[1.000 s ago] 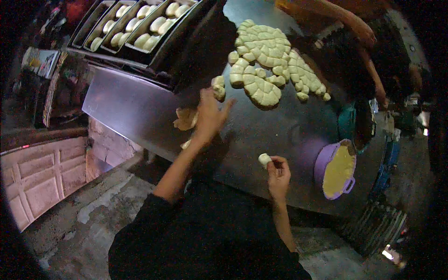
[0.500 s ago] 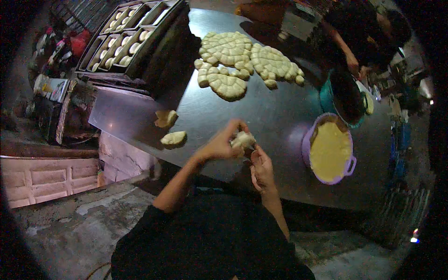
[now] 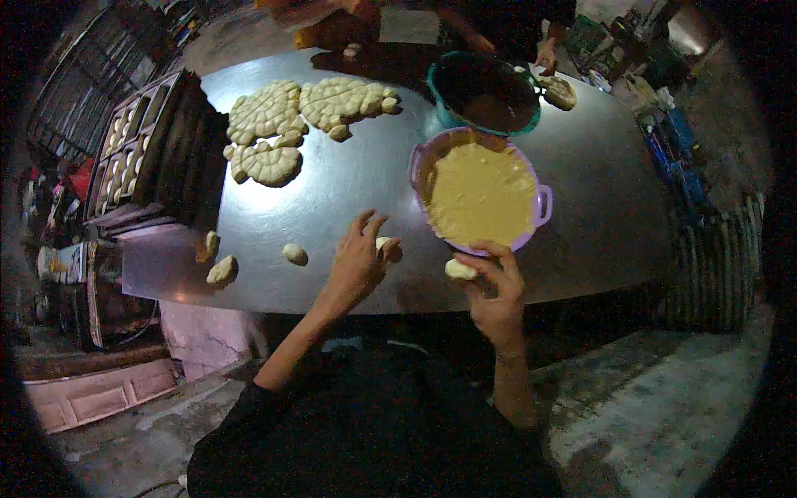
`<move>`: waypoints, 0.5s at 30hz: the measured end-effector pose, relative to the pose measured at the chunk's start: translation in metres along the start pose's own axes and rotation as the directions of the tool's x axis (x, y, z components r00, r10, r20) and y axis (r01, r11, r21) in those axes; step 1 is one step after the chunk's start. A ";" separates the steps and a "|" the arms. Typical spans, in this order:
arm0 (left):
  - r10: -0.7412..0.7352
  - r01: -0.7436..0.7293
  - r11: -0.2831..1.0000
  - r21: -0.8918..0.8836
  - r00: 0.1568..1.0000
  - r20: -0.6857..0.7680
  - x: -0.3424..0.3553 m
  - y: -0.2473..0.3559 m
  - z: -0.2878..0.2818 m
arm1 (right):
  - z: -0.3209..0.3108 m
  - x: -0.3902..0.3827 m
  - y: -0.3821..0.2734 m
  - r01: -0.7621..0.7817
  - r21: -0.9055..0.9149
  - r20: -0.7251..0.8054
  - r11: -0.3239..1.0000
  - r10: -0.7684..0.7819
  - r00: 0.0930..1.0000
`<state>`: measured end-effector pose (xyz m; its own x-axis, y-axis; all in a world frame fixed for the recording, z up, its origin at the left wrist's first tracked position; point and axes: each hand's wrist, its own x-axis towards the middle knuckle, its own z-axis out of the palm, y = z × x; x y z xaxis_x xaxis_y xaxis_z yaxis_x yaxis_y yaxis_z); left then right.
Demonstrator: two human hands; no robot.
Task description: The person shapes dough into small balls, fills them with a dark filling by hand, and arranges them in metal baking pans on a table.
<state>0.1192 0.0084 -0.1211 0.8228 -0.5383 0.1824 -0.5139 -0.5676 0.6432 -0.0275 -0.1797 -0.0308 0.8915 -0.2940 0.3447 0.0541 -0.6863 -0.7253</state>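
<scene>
My left hand (image 3: 359, 264) is over the near part of the metal table, palm turned up and fingers spread in a loose curl. A small pale dough piece (image 3: 383, 244) rests in it beside the thumb. Between the thumb and fingers of my right hand (image 3: 496, 295) is another dough piece (image 3: 459, 270), held at the near rim of a purple basin (image 3: 421, 178). Yellow filling (image 3: 481, 191) lies in that basin. A rounded dough piece (image 3: 294, 254) sits on the table left of my left hand, with another dough piece (image 3: 222, 270) farther left.
Sheets of divided dough (image 3: 266, 120) lie on the metal table (image 3: 581, 224) at the far left. A teal basin (image 3: 440, 91) stands behind the purple one. Stacked pans (image 3: 158, 141) with dough pieces are at the left. Another person's hand (image 3: 546, 56) is beyond the table.
The view has swung rightward. My hands, together at one dough piece before, are now apart, each with a dough piece. My right hand is now at the purple basin. Another rounded piece lies on the table.
</scene>
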 end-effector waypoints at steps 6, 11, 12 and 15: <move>0.645 -0.707 0.640 -0.302 0.707 -0.290 0.025 0.090 -0.042 | 0.020 -0.004 -0.005 -0.319 0.806 0.130 0.499 0.376 0.917; 0.442 -0.839 -0.008 -0.544 0.485 -0.754 0.054 0.096 0.000 | 0.043 0.029 -0.020 -0.345 0.858 0.254 0.380 0.269 0.929; 0.290 -0.769 -0.001 -0.640 0.612 -0.736 0.047 0.092 0.011 | 0.051 0.037 -0.023 -0.305 0.856 0.213 0.418 0.252 0.944; 0.046 -0.460 0.044 -0.887 0.888 -0.458 0.052 0.069 0.019 | 0.072 0.066 -0.023 -0.241 0.827 0.113 0.508 0.269 0.957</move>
<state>0.1217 -0.0707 -0.0818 0.8179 -0.2183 0.5324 -0.1862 0.7751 0.6038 0.0627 -0.1357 -0.0340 0.9183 -0.3902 0.0674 0.1850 0.2725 -0.9442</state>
